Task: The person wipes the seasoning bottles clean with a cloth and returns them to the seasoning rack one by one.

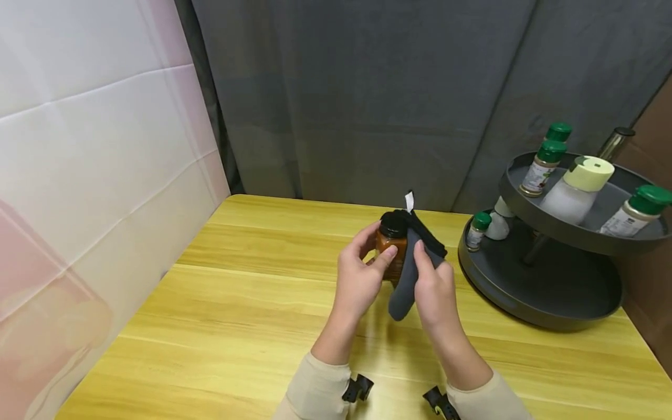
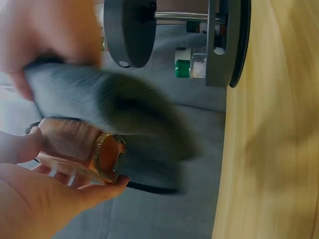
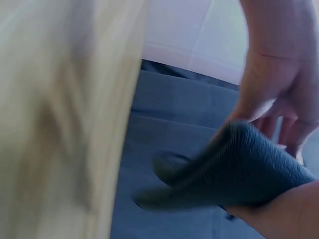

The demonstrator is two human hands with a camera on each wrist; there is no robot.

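My left hand [image 1: 359, 274] grips a small glass jar [image 1: 392, 251] with a black lid and reddish-brown contents, its thumb across the near side. In the left wrist view the jar [image 2: 70, 142] lies sideways, fingers around it and its ribbed base showing. My right hand [image 1: 437, 286] pinches a folded dark grey cloth [image 1: 404, 291] with black edging and a white tag, thumb on the near face. The cloth lies against the jar's right side. From the right wrist view, the folded cloth [image 3: 234, 169] hides most of the jar.
A two-tier dark grey turntable rack [image 1: 541, 312] stands at the right of the wooden table [image 1: 236, 326]. Its upper tier carries several green-capped spice bottles and a white shaker [image 1: 577, 189] with a pale yellow lid. A small green-capped bottle [image 1: 476, 231] stands on the lower tier.
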